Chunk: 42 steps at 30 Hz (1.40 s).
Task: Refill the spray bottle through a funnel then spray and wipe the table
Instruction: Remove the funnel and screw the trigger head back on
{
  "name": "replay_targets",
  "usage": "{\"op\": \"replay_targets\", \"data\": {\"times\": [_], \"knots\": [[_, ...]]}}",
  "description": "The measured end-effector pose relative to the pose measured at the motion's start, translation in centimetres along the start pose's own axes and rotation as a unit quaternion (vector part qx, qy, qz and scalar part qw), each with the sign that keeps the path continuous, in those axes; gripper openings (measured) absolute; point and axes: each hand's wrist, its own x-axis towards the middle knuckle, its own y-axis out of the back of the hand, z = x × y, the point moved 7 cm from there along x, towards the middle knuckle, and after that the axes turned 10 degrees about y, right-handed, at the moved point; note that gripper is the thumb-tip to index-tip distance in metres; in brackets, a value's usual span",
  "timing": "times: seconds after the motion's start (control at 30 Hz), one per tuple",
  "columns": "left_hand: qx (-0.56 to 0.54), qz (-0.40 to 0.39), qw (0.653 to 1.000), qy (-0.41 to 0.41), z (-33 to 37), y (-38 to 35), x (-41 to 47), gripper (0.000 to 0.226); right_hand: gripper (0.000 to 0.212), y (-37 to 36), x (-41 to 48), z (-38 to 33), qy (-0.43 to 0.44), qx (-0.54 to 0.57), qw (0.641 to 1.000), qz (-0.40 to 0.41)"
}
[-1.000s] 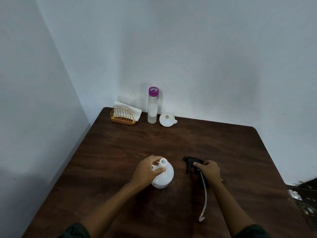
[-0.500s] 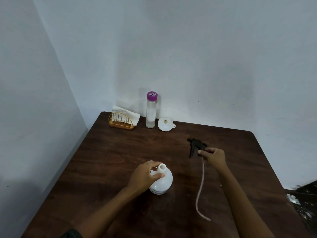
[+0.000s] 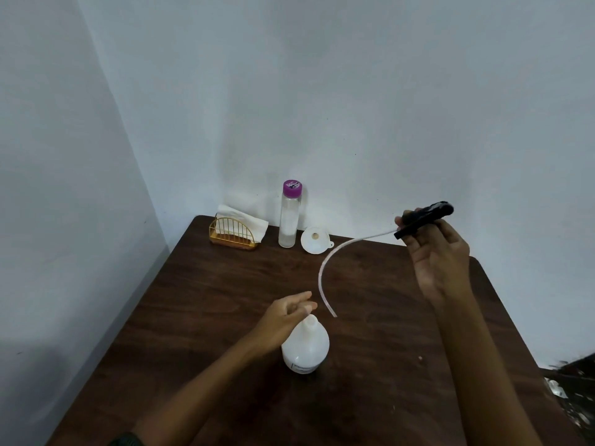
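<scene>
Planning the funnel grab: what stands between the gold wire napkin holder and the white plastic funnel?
A tall clear bottle with a purple cap stands upright between them, in the head view.

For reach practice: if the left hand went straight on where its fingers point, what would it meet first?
The left hand would probably meet the dip tube hanging from the spray head in the right hand; depth is unclear.

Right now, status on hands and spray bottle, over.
Left hand open beside white plastic spray bottle, neck uncapped. Right hand holds black trigger head aloft, tube dangling. White funnel at back; nothing blocking.
</scene>
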Motion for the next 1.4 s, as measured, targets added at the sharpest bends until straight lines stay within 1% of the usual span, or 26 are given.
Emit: {"op": "replay_targets", "data": {"times": [0.1,0.23,0.4,0.6,0.73,0.8,0.87,0.9,0.97,1.1,1.3,1.4], "knots": [[-0.04,0.032,0.999,-0.018,0.9,0.1,0.1,0.038,0.011,-0.7,-0.4,0.2,-0.006,0.035,0.999,0.007],[-0.06,0.093,0.993,-0.047,1.6,0.6,-0.1,0.016,0.009,-1.1,-0.7,0.7,-0.021,0.069,0.997,0.007],[-0.035,0.137,0.988,-0.058,1.2,1.5,-0.1,0.011,0.01,-1.1,-1.4,1.6,-0.041,0.099,0.994,-0.004],[0.011,0.131,0.99,-0.05,-0.2,1.5,-0.1,0.006,0.011,-0.6,-2.3,2.1,-0.059,0.104,0.993,-0.01],[0.041,0.119,0.991,-0.047,-0.8,1.1,0.1,0.007,0.011,-0.1,-2.9,2.2,-0.065,0.102,0.992,-0.019],[0.031,0.111,0.992,-0.045,-0.9,0.9,0.1,0.012,0.017,0.2,-3.1,2.2,-0.066,0.098,0.993,-0.026],[-0.003,0.101,0.994,-0.046,-0.8,0.7,-0.1,0.02,0.011,0.7,-3.1,2.1,-0.063,0.077,0.994,-0.033],[-0.023,0.1,0.993,-0.051,-0.7,0.8,-0.2,0.023,0.013,1.0,-3.1,2.1,-0.061,0.065,0.995,-0.035],[-0.049,0.113,0.99,-0.064,-0.3,1.1,-0.3,0.022,0.018,1.4,-3.1,2.1,-0.057,0.045,0.997,-0.038],[-0.067,0.144,0.984,-0.079,0.4,1.9,-0.3,0.014,0.02,1.5,-3.0,1.8,-0.047,0.028,0.997,-0.051],[-0.012,0.131,0.989,-0.072,0.4,1.9,0.2,0.007,0.016,1.4,-2.7,1.5,-0.033,0.007,0.997,-0.066],[0.032,0.115,0.991,-0.062,-0.2,1.7,0.4,0.008,0.021,1.1,-2.8,1.3,-0.032,-0.016,0.996,-0.077]]}}
